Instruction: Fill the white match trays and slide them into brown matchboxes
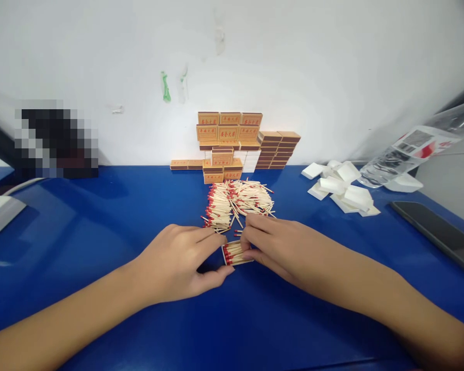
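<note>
A small white matchbox tray point(237, 263) lies on the blue table in front of me, filled with red-headed matches point(234, 252). With thumb and forefinger, my left hand point(181, 263) grips the tray's left end. My right hand point(270, 239) is closed over the tray's right part, its fingertips pinching at the matches there and hiding that end. Just beyond both hands lies a large heap of loose matches point(251, 196), and a couple of stray ones point(237, 233) lie between heap and tray.
Stacked matchboxes point(228, 133) stand against the white wall, with more boxes point(276, 150) to their right. Empty white trays point(344, 185), a clear plastic bottle point(402, 154) and a dark phone point(436, 232) are on the right. A white power strip point(2, 214) sits at far left.
</note>
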`<action>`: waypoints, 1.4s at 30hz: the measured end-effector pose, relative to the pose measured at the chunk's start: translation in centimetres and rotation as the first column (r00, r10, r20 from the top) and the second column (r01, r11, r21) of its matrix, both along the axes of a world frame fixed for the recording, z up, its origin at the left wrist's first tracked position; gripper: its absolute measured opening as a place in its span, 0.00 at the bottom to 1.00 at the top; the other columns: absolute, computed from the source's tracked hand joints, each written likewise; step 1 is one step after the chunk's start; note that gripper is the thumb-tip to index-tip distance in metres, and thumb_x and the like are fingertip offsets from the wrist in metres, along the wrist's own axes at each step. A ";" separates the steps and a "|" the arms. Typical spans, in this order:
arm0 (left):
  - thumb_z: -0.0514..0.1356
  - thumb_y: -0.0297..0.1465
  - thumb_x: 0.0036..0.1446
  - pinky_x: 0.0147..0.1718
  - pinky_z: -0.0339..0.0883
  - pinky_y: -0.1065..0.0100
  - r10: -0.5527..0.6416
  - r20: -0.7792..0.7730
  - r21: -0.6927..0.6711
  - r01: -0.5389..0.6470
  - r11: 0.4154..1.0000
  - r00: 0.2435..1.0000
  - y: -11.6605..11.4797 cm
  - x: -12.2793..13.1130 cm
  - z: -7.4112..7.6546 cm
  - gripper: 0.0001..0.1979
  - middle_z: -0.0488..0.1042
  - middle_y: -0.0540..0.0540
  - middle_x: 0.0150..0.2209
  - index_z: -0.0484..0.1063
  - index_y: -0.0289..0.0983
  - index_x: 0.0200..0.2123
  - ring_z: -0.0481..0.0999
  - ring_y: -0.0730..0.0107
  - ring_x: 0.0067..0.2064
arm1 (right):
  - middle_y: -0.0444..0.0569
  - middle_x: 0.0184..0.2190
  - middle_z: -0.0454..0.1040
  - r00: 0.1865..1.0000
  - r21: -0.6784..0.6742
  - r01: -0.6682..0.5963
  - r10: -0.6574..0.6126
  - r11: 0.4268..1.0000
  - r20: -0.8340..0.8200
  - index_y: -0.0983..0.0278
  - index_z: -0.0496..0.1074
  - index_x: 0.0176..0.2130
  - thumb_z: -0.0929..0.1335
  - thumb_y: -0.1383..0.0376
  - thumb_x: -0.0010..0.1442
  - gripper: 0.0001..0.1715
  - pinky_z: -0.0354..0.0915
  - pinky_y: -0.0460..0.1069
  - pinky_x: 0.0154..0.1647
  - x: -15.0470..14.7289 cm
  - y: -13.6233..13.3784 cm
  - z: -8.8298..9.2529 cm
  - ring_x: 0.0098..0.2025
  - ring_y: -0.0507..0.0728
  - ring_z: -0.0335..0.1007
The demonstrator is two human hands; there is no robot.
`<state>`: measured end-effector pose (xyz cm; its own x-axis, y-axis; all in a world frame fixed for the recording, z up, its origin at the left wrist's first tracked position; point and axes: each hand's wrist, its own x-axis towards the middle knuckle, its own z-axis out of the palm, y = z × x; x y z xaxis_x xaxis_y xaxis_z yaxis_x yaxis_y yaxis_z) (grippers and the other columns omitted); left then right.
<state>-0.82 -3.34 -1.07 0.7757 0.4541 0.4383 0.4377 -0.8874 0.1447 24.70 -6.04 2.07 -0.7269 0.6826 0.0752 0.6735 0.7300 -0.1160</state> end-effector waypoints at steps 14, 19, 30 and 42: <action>0.64 0.38 0.65 0.28 0.70 0.64 -0.006 0.002 -0.014 0.006 1.000 1.000 0.1 0.0 0.2 0.11 0.81 0.49 0.33 0.76 0.35 0.41 0.81 0.64 0.30 | 0.51 0.44 0.74 0.993 -0.131 0.054 -0.068 0.990 -0.100 0.64 0.75 0.42 0.65 0.64 0.75 0.10 0.66 0.51 0.38 -0.5 0.3 0.7 0.38 0.56 0.73; 0.65 0.38 0.65 0.29 0.72 0.63 -0.003 0.005 -0.005 0.003 1.000 1.000 -0.1 0.0 0.1 0.11 0.82 0.48 0.34 0.76 0.35 0.42 0.82 0.64 0.31 | 0.51 0.45 0.74 0.993 -0.184 0.064 -0.080 0.981 -0.081 0.64 0.75 0.41 0.65 0.65 0.74 0.10 0.66 0.51 0.38 -0.2 0.3 0.9 0.38 0.56 0.73; 0.65 0.38 0.65 0.28 0.71 0.63 -0.006 0.003 -0.009 0.006 1.000 1.000 0.0 0.0 0.1 0.11 0.81 0.49 0.33 0.76 0.35 0.43 0.81 0.65 0.30 | 0.50 0.45 0.74 0.990 -0.218 0.058 -0.084 0.974 -0.114 0.63 0.74 0.42 0.65 0.63 0.75 0.10 0.64 0.51 0.38 -0.3 0.5 0.6 0.38 0.55 0.72; 0.65 0.38 0.65 0.28 0.70 0.63 -0.006 -0.004 -0.006 0.006 1.000 1.000 0.0 0.0 0.2 0.11 0.81 0.49 0.33 0.76 0.35 0.42 0.80 0.65 0.30 | 0.49 0.42 0.74 0.991 -0.208 0.054 -0.077 0.977 -0.107 0.64 0.74 0.40 0.65 0.64 0.75 0.11 0.64 0.51 0.37 -0.5 0.4 0.5 0.37 0.55 0.72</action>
